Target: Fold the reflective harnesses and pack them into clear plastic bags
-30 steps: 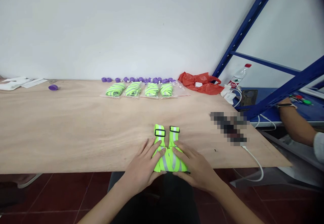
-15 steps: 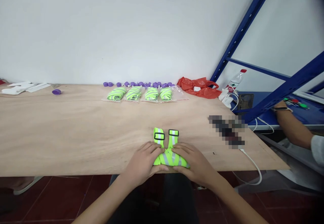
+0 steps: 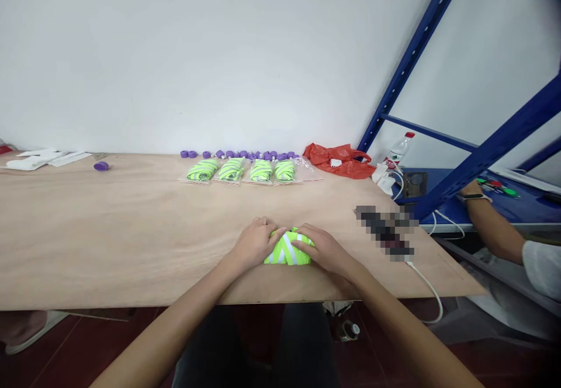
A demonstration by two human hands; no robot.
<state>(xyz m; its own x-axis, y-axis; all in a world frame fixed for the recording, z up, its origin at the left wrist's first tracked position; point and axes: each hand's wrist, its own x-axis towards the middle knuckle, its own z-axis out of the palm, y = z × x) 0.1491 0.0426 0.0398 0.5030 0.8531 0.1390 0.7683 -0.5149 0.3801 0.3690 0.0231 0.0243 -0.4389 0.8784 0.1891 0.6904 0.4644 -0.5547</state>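
Observation:
A folded bundle of neon yellow-green reflective straps (image 3: 287,252) with silver stripes lies on the wooden table (image 3: 131,248), close to its front edge. My left hand (image 3: 258,242) is wrapped round the left side of the bundle. From the right, my right hand (image 3: 323,246) grips the other side, with its fingers lying over the top. The far side of the bundle is mostly hidden by my fingers, and its black buckles do not show.
Several bagged strap bundles (image 3: 230,170) lie along the wall before purple rolls (image 3: 245,154). A red plastic bag (image 3: 346,163), a bottle (image 3: 398,151) and a blue rack post (image 3: 407,66) are at right. Beyond, another person's arm (image 3: 495,218) rests over a blue surface.
The bundle has moved forward, away from the table's front edge. Its two straps with black buckles stuck out before; now they are folded out of sight under my hands.

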